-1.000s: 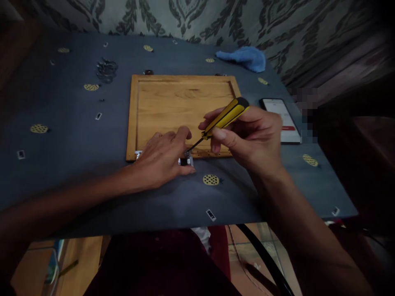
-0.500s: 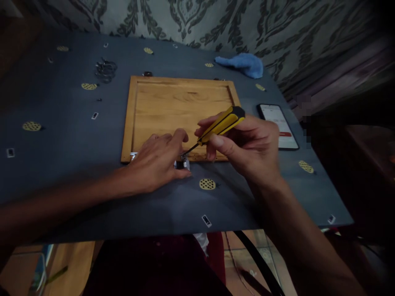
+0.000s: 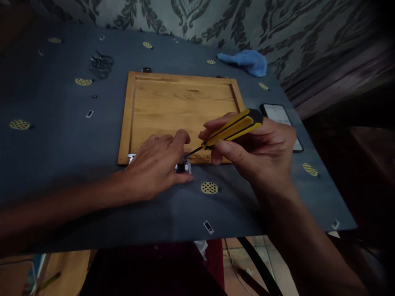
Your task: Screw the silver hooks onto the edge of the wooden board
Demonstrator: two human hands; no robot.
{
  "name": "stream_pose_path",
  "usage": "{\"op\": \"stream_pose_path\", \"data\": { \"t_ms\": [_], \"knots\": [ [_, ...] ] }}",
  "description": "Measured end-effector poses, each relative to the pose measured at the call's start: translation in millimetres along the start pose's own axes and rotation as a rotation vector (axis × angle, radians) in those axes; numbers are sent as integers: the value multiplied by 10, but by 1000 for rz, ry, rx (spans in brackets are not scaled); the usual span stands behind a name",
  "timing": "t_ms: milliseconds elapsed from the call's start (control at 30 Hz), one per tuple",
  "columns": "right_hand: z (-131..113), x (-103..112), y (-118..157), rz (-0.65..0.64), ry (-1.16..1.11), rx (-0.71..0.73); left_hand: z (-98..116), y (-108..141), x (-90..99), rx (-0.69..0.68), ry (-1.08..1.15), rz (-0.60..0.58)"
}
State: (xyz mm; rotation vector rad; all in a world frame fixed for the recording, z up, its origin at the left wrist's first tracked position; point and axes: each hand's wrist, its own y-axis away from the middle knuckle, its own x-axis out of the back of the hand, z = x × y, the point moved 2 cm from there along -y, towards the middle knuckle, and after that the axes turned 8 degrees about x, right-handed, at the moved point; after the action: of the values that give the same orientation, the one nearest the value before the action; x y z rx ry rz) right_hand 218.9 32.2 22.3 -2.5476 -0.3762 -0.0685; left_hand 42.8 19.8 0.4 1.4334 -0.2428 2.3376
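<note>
A framed wooden panel (image 3: 173, 111) lies flat on the dark blue table cover. My left hand (image 3: 154, 168) rests over its near edge, with thumb and forefinger closed around a shiny metal latch (image 3: 187, 167). Another bit of silvery metal (image 3: 131, 157) shows by the left wrist, at the panel's near left corner; the hand covers whatever lies between. My right hand (image 3: 265, 152) grips a yellow and black screwdriver (image 3: 230, 131) by its handle. The slanted shaft points down to the left, its tip at the latch; any screw under it is too small to make out.
At the back left lies a cluster of dark metal pieces (image 3: 101, 63), with a tiny dark screw-like piece (image 3: 94, 96) nearer. Dark fittings (image 3: 147, 70) sit along the panel's far edge. A blue cloth (image 3: 247, 62) is at the back right; a phone (image 3: 277, 113) lies behind my right hand.
The screwdriver's handle has swung right and tilted lower with my right hand, its tip staying at the latch. My left hand keeps its hold. The view has shifted slightly.
</note>
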Motion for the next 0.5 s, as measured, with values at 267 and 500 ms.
{"op": "stream_pose_path", "data": {
  "t_ms": [267,500],
  "knots": [
    [-47,-16,-9,39,42,-25,-6,-7,14,31,7,-18],
    [-10,-57,-3,52,45,8,-3,-7,4,26,8,-12]
  ]
}}
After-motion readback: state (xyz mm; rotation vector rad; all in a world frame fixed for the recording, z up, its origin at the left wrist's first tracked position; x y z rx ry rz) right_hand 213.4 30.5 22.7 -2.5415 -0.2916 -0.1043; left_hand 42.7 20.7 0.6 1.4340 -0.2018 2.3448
